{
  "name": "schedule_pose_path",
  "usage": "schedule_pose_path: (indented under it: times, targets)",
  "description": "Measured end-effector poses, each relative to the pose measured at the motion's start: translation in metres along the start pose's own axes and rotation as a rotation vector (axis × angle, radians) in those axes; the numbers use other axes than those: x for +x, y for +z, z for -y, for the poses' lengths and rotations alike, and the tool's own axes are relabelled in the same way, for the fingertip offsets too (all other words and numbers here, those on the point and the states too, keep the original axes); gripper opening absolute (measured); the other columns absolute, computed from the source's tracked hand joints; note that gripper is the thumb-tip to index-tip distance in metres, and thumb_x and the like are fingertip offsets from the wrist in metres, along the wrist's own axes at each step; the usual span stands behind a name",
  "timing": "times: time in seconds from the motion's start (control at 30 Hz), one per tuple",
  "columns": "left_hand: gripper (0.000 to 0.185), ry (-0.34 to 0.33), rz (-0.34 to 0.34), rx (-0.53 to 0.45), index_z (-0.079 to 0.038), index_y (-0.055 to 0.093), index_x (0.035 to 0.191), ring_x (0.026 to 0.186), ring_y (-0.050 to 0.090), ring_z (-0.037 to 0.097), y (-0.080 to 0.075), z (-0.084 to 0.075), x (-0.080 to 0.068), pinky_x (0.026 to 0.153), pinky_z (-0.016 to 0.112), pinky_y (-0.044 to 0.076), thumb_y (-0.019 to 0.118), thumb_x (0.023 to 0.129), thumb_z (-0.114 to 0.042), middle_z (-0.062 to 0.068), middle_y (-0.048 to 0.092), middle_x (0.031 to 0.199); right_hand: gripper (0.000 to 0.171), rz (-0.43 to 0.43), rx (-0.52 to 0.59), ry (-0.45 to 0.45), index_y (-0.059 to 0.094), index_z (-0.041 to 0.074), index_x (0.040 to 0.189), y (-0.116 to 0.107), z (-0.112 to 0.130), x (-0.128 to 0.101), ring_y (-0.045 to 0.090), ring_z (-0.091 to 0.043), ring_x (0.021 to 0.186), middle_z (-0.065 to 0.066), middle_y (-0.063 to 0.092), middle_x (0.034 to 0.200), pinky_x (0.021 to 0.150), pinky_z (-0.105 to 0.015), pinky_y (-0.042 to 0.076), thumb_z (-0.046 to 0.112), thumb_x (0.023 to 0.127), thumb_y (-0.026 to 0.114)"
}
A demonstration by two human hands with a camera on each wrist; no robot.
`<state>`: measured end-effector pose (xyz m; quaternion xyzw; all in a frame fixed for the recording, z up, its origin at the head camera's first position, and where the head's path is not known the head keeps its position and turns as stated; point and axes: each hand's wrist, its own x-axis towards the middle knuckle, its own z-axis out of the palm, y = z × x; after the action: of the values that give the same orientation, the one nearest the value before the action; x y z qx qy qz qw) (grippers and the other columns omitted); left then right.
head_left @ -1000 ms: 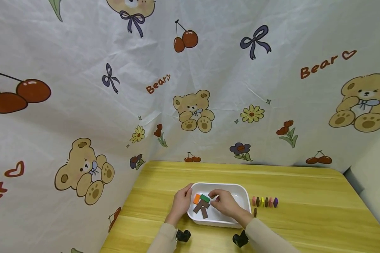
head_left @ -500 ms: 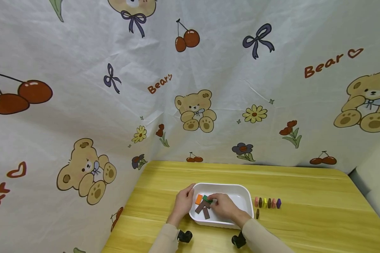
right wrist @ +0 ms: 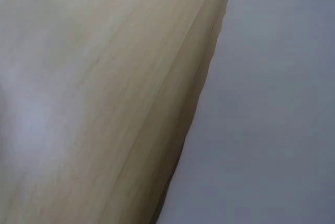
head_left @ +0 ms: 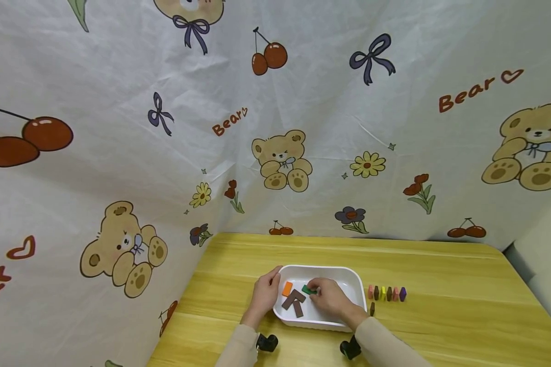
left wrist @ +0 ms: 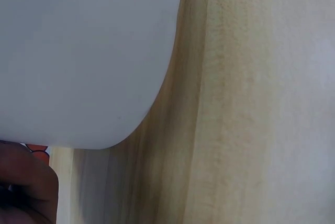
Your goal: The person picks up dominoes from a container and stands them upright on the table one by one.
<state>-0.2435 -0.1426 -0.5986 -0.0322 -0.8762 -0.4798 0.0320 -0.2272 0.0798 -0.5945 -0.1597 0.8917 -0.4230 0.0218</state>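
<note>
A white rectangular tray (head_left: pixel 351 281) stands on the wooden table. My left hand (head_left: pixel 265 294) holds its left rim; in the left wrist view, curled fingers (left wrist: pixel 29 179) show beside the tray wall (left wrist: pixel 89 62). Over the tray's middle, my right hand (head_left: pixel 332 298) pinches a small green block (head_left: pixel 306 289) between thumb and fingers, which partly cover it. Left of that block lie an orange block (head_left: pixel 287 289) and several flat brown blocks (head_left: pixel 298 309), two of them meeting at an angle. Only table and tray wall (right wrist: pixel 267 103) appear in the right wrist view.
Right of the tray, several small blocks stand upright in a row, from a pink block (head_left: pixel 370 292) to a purple block (head_left: pixel 403 294). A lone brown block (head_left: pixel 372 309) stands in front, close to the tray. A bear-print cloth (head_left: pixel 321 112) hangs behind the table (head_left: pixel 441 285).
My right hand reached left to the green block, took it between its fingers and drew it right, away from the brown blocks. The left hand has stayed at the tray's rim.
</note>
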Motion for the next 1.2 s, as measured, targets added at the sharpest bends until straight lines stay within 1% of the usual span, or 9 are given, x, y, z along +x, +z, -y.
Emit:
schedule_pose_path:
  times: [0.17, 0.27, 0.37, 0.5, 0.63, 0.8, 1.0, 1.1, 1.2]
  targets:
    - [0.036, -0.003, -0.004, -0.004, -0.010, 0.065, 0.141, 0.135, 0.058, 0.035, 0.000, -0.001, 0.000, 0.113, 0.052, 0.050, 0.050, 0.110, -0.021, 0.013, 0.064, 0.142, 0.018, -0.029, -0.075, 0.003, 0.073, -0.001, 0.102, 0.004, 0.003, 0.005, 0.054, -0.012, 0.081, -0.005, 0.064, 0.089, 0.071, -0.028, 0.052, -0.001, 0.084, 0.077]
    - [0.035, -0.005, -0.008, -0.004, -0.011, 0.066, 0.140, 0.135, 0.059, 0.035, 0.000, -0.001, -0.001, 0.113, 0.052, 0.049, 0.051, 0.110, -0.021, 0.013, 0.065, 0.142, 0.018, -0.049, -0.126, -0.003, 0.073, -0.002, 0.100, 0.007, 0.004, 0.008, 0.051, -0.014, 0.080, -0.005, 0.060, 0.085, 0.072, -0.031, 0.052, 0.000, 0.083, 0.078]
    - [0.035, -0.006, -0.009, -0.007, -0.011, 0.066, 0.140, 0.135, 0.058, 0.035, 0.000, -0.001, -0.001, 0.113, 0.052, 0.049, 0.051, 0.109, -0.021, 0.013, 0.065, 0.142, 0.018, -0.057, -0.156, 0.016, 0.073, -0.003, 0.099, 0.010, 0.005, 0.011, 0.050, -0.014, 0.080, -0.004, 0.059, 0.084, 0.072, -0.032, 0.051, 0.001, 0.083, 0.078]
    - [0.035, -0.013, -0.008, -0.019, -0.012, 0.066, 0.140, 0.136, 0.058, 0.035, 0.000, 0.000, 0.000, 0.114, 0.052, 0.048, 0.051, 0.109, -0.021, 0.012, 0.064, 0.142, 0.020, -0.055, -0.178, 0.059, 0.073, -0.003, 0.101, 0.012, 0.006, 0.013, 0.053, -0.015, 0.082, -0.004, 0.060, 0.087, 0.075, -0.035, 0.054, 0.004, 0.084, 0.080]
    - [0.035, -0.017, -0.011, -0.010, -0.013, 0.066, 0.140, 0.136, 0.058, 0.035, 0.001, 0.001, 0.001, 0.114, 0.052, 0.048, 0.051, 0.110, -0.022, 0.012, 0.064, 0.143, 0.020, -0.054, -0.203, 0.074, 0.074, -0.002, 0.099, 0.013, 0.008, 0.013, 0.054, -0.015, 0.082, -0.004, 0.061, 0.088, 0.076, -0.036, 0.056, 0.007, 0.083, 0.082]
    - [0.035, -0.021, -0.013, -0.015, -0.012, 0.066, 0.140, 0.136, 0.058, 0.035, 0.000, -0.001, -0.001, 0.114, 0.052, 0.048, 0.051, 0.109, -0.021, 0.012, 0.064, 0.142, 0.018, -0.054, -0.222, 0.081, 0.073, -0.002, 0.097, 0.012, 0.010, 0.011, 0.054, -0.015, 0.080, -0.004, 0.061, 0.086, 0.074, -0.035, 0.055, 0.006, 0.084, 0.082]
    - [0.035, -0.023, -0.010, -0.009, -0.012, 0.066, 0.140, 0.136, 0.057, 0.035, 0.001, 0.000, 0.000, 0.114, 0.052, 0.048, 0.051, 0.110, -0.022, 0.012, 0.064, 0.143, 0.014, -0.059, -0.256, 0.057, 0.072, -0.002, 0.095, 0.011, 0.010, 0.009, 0.056, -0.015, 0.081, -0.005, 0.062, 0.088, 0.077, -0.038, 0.057, 0.004, 0.085, 0.081]
    - [0.035, -0.018, -0.009, -0.010, -0.012, 0.066, 0.140, 0.136, 0.057, 0.036, 0.002, 0.002, 0.001, 0.114, 0.053, 0.048, 0.052, 0.109, -0.022, 0.012, 0.064, 0.143, 0.013, -0.053, -0.237, 0.060, 0.071, -0.002, 0.095, 0.010, 0.009, 0.009, 0.056, -0.016, 0.082, -0.005, 0.061, 0.089, 0.079, -0.039, 0.057, 0.003, 0.086, 0.079]
    - [0.035, -0.020, -0.010, -0.013, -0.013, 0.066, 0.140, 0.136, 0.057, 0.036, 0.002, 0.001, 0.001, 0.113, 0.053, 0.048, 0.052, 0.109, -0.022, 0.012, 0.064, 0.143, 0.012, -0.048, -0.198, 0.066, 0.071, -0.001, 0.095, 0.008, 0.009, 0.008, 0.055, -0.016, 0.083, -0.004, 0.060, 0.089, 0.078, -0.038, 0.057, 0.001, 0.086, 0.078]
